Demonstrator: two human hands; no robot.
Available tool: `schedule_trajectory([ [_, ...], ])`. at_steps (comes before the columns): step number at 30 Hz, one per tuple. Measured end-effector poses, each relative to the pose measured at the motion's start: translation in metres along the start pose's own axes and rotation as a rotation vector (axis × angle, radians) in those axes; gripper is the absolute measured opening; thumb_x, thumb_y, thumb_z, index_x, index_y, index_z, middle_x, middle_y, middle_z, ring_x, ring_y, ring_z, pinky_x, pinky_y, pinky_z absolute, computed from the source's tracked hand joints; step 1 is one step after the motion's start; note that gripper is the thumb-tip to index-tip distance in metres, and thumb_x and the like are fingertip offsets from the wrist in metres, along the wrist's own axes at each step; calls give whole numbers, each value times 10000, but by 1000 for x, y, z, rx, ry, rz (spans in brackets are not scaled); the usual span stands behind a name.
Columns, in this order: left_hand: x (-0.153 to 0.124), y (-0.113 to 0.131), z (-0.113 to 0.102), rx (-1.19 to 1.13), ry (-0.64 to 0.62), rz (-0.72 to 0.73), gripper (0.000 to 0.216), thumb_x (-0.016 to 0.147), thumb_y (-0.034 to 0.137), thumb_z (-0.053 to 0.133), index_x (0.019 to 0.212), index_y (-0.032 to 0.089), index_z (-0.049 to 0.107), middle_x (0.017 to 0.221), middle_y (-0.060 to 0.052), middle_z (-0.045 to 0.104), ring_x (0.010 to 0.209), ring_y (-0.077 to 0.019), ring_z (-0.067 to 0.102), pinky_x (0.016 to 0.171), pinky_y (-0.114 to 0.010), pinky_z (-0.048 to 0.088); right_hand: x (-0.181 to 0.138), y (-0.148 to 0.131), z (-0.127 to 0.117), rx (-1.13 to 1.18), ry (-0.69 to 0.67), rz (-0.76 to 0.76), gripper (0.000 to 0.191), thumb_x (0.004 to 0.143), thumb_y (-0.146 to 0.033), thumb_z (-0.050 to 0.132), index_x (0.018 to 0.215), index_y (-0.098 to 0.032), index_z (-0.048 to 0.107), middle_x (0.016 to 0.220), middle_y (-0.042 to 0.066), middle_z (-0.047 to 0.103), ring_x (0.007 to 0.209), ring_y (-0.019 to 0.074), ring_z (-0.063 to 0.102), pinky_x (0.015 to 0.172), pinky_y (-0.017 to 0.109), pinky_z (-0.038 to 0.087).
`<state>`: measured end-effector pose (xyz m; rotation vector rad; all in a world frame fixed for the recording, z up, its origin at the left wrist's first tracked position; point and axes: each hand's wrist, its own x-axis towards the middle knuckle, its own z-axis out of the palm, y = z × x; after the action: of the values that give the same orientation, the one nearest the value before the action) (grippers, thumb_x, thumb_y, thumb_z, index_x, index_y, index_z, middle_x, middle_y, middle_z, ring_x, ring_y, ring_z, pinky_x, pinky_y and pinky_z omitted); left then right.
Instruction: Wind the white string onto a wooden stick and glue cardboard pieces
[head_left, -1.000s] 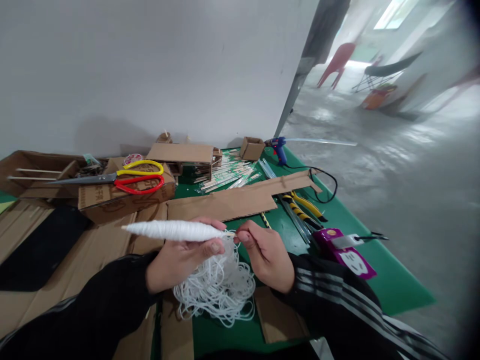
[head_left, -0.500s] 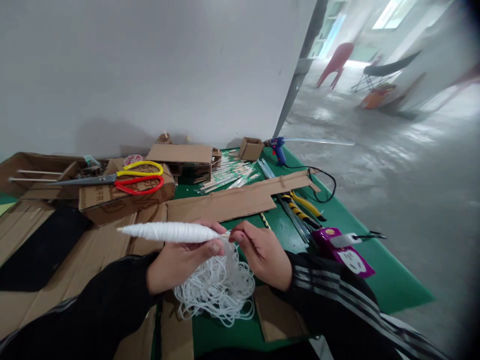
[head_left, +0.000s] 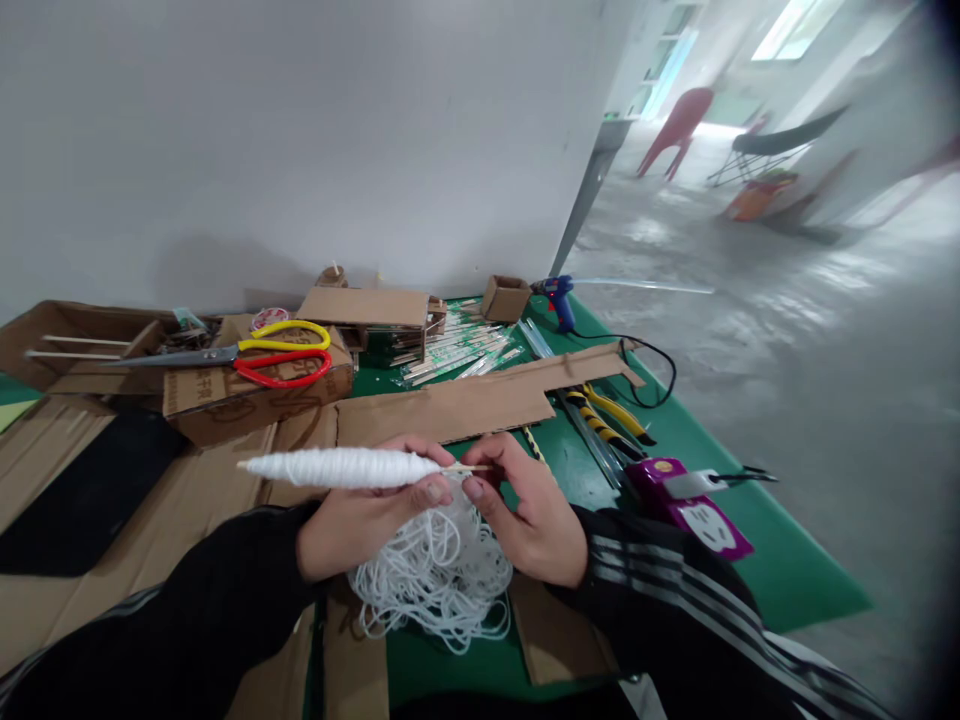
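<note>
My left hand (head_left: 360,515) is closed round a long spindle of white string wound on a thin stick (head_left: 341,467), held level over the table. The stick's bare tip pokes out to the right. My right hand (head_left: 529,510) pinches the string just below that tip, fingers pressed together. Under both hands lies a loose tangle of white string (head_left: 435,575) on the green table (head_left: 780,560) and cardboard.
Red and yellow scissors (head_left: 262,355) lie on a cardboard box at the back left. A long cardboard strip (head_left: 480,395) crosses the middle. Yellow-handled pliers (head_left: 611,415), a purple power strip (head_left: 690,505), a blue glue gun (head_left: 559,298) and wrapped sticks (head_left: 450,350) sit right and behind.
My right hand has slid from beside the stick's tip to just under it, closer to my left hand. The spindle has stayed almost in place.
</note>
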<state>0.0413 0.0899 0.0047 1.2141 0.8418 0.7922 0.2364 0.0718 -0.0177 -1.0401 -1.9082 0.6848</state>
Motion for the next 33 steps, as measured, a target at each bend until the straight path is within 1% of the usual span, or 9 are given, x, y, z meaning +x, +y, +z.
schedule_trajectory([
  [2, 0, 0, 0, 13, 1, -7, 198, 792, 297, 717, 948, 200, 644, 723, 36, 658, 656, -84, 595, 601, -160, 466, 0, 1, 0, -26, 2, -4, 42, 937, -235, 467, 925, -204, 493, 690, -14, 555, 565, 117, 510, 541, 221, 388],
  [5, -1, 1, -1, 45, -2, -12, 204, 791, 292, 717, 960, 202, 644, 737, 30, 666, 670, -94, 602, 617, -172, 477, 1, 2, -1, -79, -16, -17, 156, 964, -221, 411, 841, -207, 507, 620, -27, 523, 522, 111, 487, 519, 225, 360],
  [9, -2, 2, -3, 51, -4, 3, 202, 806, 301, 701, 972, 202, 640, 755, 22, 667, 690, -102, 608, 637, -186, 483, 1, 0, -1, -27, -1, -6, 74, 947, -249, 461, 961, -198, 514, 762, 15, 604, 633, 127, 563, 577, 226, 424],
  [12, -2, 2, -4, 61, 4, 11, 208, 804, 298, 703, 977, 202, 640, 755, 22, 659, 691, -107, 606, 639, -194, 484, 1, 0, -2, -42, 6, -11, 51, 937, -240, 477, 951, -198, 501, 739, 7, 594, 608, 123, 548, 560, 224, 418],
  [16, -2, 1, -4, 79, 13, 16, 224, 806, 285, 701, 1000, 196, 631, 769, 12, 662, 698, -119, 612, 647, -210, 493, 1, 1, -2, -113, -3, 3, 199, 975, -228, 385, 831, -201, 519, 653, -6, 551, 562, 120, 521, 540, 237, 380],
  [20, -1, 4, -3, 57, 12, 33, 205, 809, 280, 694, 983, 189, 633, 757, 12, 665, 688, -115, 614, 648, -209, 493, 1, 2, -1, -48, 1, 27, 81, 942, -266, 469, 959, -198, 508, 755, 15, 595, 628, 132, 556, 558, 234, 414],
  [23, 0, 7, -2, 52, 30, 19, 207, 783, 264, 717, 956, 184, 635, 762, 9, 674, 689, -124, 623, 632, -212, 496, 0, 3, -2, -73, 8, 3, 49, 934, -245, 476, 928, -201, 497, 723, 4, 581, 597, 126, 534, 548, 232, 408],
  [28, 0, 9, -2, 53, 12, 43, 220, 787, 246, 713, 977, 179, 625, 733, 11, 676, 687, -124, 633, 645, -210, 497, 1, 3, -2, -135, 4, -4, 206, 975, -234, 380, 831, -201, 523, 688, 9, 571, 607, 132, 543, 572, 244, 406],
  [33, -1, 8, -4, 77, 46, 76, 214, 794, 295, 705, 957, 173, 639, 734, 3, 657, 684, -140, 626, 640, -235, 502, 2, 3, -3, -65, 25, 3, 68, 930, -255, 490, 964, -197, 506, 776, 20, 605, 644, 132, 569, 581, 230, 437],
])
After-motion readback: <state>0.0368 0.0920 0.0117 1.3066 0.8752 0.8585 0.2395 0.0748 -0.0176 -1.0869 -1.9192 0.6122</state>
